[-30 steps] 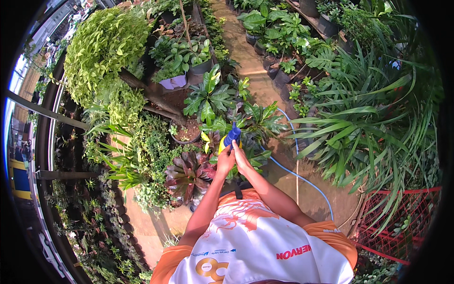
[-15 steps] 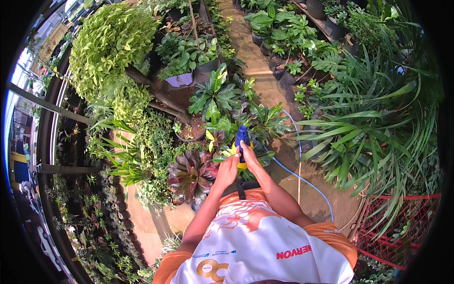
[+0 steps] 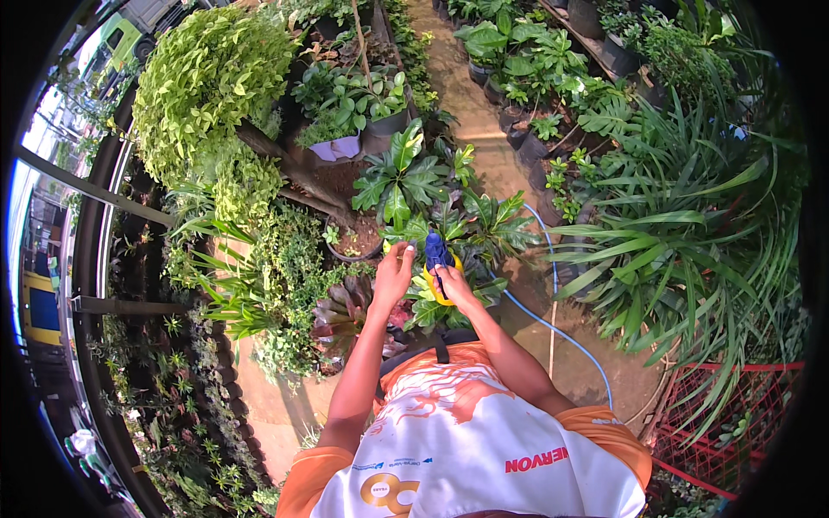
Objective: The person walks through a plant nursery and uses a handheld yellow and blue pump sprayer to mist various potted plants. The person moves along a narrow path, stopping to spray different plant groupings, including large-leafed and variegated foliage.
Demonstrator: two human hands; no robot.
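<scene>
My right hand [image 3: 451,281] is wrapped round a yellow spray bottle [image 3: 454,266] with a dark blue top [image 3: 438,249], held out in front of my waist. The bottle leans, its blue end pointing away from me. To its left, my left hand [image 3: 393,274] is raised with bent fingers, the fingertips just beside the blue top. I see nothing held in it. Beyond the bottle grows a plant with broad, lobed green leaves [image 3: 399,177]. Below my left hand is a dark reddish rosette plant [image 3: 341,315].
A blue hose [image 3: 566,335] curves over the path at right. Long strappy leaves [image 3: 682,224] spread beside it, above a red metal mesh [image 3: 734,414]. A leaning trunk [image 3: 302,177] rises from a pot at left. Potted plants [image 3: 518,65] line the far path.
My left hand has come off the bottle, moving left and slightly away from me. The bottle has tilted, showing more of its yellow body. My right hand still grips it.
</scene>
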